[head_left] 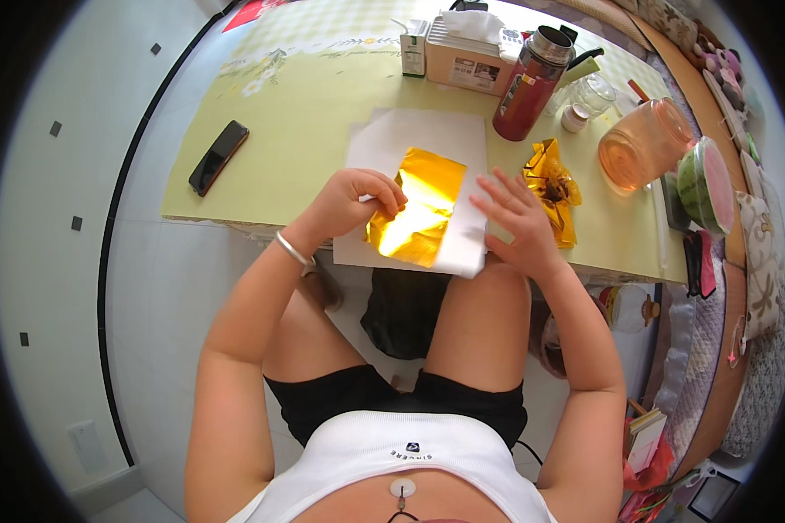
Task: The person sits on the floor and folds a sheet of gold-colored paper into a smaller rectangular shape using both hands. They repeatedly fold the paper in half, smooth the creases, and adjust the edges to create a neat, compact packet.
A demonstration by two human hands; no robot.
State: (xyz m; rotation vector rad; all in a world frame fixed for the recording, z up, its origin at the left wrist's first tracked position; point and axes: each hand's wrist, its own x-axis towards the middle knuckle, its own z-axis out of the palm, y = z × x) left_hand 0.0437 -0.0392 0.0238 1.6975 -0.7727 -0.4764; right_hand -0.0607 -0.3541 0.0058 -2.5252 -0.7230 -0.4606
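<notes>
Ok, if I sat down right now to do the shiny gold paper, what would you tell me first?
Left hand: pinching the left edge of the gold foil sheet.
Right hand: open, fingers spread, pressing the white paper beside the foil.
The foil lies creased on the white paper at the table's near edge.
Done: one crumpled gold foil piece lies to the right.
Left: this sheet looks only partly folded.

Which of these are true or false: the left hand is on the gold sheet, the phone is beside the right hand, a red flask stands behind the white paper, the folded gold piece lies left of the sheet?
The left hand pinches the gold sheet. True.
The black phone lies beside the right hand. False: it lies far off on the person's left side.
A red flask stands behind the white paper. True.
The folded gold piece lies left of the sheet. False: it lies to its right.
</notes>
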